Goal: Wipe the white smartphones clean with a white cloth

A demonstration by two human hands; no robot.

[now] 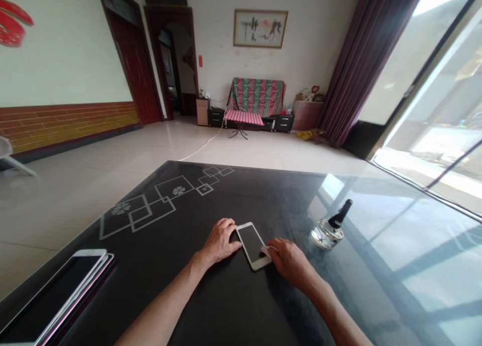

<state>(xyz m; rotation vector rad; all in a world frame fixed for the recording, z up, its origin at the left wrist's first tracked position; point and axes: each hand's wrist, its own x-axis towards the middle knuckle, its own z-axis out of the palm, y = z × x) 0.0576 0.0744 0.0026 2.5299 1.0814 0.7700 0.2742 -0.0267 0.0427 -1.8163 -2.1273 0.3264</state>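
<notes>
A white-framed smartphone (253, 243) with a dark screen lies face up on the black table. My left hand (219, 241) grips its left edge, fingers at the upper corner and thumb lower down. On the right, my right hand (289, 259) is closed, with a small white piece (265, 250) pinched at the fingertips. That piece touches the screen near its lower right; whether it is cloth or tissue I cannot tell. To the right of this hand stands a clear glass bottle (327, 234) with a tilted black top and clear liquid inside.
At the table's left front lies a stack of phones or tablets (56, 291), white-framed on top. The glossy black tabletop (286, 200) has grey square patterns at its far left. Beyond it are a cloth-covered stand (256, 96), low cabinets and a purple curtain (371, 49) beside glass doors.
</notes>
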